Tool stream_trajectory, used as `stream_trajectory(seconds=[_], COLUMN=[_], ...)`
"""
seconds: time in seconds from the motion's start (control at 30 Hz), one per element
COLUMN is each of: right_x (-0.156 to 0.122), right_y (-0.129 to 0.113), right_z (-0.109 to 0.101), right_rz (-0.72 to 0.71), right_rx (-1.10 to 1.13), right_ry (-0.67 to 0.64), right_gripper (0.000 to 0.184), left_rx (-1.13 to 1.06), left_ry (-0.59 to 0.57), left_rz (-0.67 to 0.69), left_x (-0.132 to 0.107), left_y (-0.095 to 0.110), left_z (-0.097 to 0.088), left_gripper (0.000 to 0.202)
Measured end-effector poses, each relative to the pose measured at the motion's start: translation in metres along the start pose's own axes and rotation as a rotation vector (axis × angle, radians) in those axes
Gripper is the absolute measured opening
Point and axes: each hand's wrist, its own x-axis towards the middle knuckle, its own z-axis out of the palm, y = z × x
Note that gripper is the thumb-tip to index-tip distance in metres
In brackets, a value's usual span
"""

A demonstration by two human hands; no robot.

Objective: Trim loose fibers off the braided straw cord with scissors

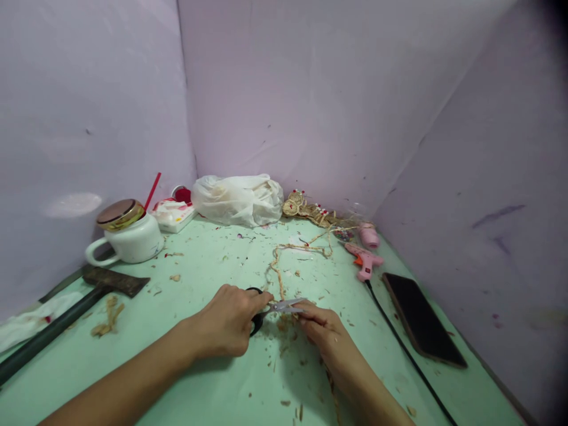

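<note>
My left hand (228, 322) is closed on the black handles of a pair of scissors (280, 306). The blades point right, slightly parted, and their tips reach the fingers of my right hand (326, 334). My right hand pinches a straw-coloured braided cord (278, 275) close to the blades. From there the cord runs up the table and bends right in a loose loop. Another stretch of cord (332, 393) hangs below my right wrist. Exactly where the blades meet the cord is hard to make out.
A pink glue gun (364, 260) with a black cable and a phone (421, 316) lie at right. On the left are a white lidded mug (135, 239) and a hammer (110, 281). A white plastic bag (239, 198) and woven ornaments (306, 210) rest against the back wall.
</note>
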Motion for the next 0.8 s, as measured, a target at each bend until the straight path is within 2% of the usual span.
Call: stream_trajectory(seconds=[0.23, 0.43, 0.57, 0.7, 0.8], right_x=[0.0, 0.0026, 0.0023, 0.0007, 0.0005], right_y=[0.0026, 0.0047, 0.0056, 0.0067, 0.0089], right_z=[0.0, 0.003, 0.0026, 0.0019, 0.0019], right_rz=[0.027, -0.052, -0.075, -0.016, 0.139], right_rx=[-0.02, -0.115, -0.103, -0.048, 0.067], right_ry=[0.033, 0.004, -0.014, 0.033, 0.083], right_gripper=[0.024, 0.032, 0.034, 0.028, 0.027], left_rx=[0.025, 0.059, 0.046, -0.042, -0.188], left_ry=[-0.013, 0.03, 0.022, 0.05, 0.146], left_rz=[0.008, 0.0, 0.006, 0.021, -0.007], left_x=[-0.0003, -0.0004, -0.0009, -0.0008, 0.0018], left_y=[-0.0027, 0.0009, 0.0001, -0.0012, -0.0055], left_z=[0.0007, -0.0018, 0.001, 0.0044, 0.0046], left_gripper=[0.031, 0.046, 0.04, 0.03, 0.026])
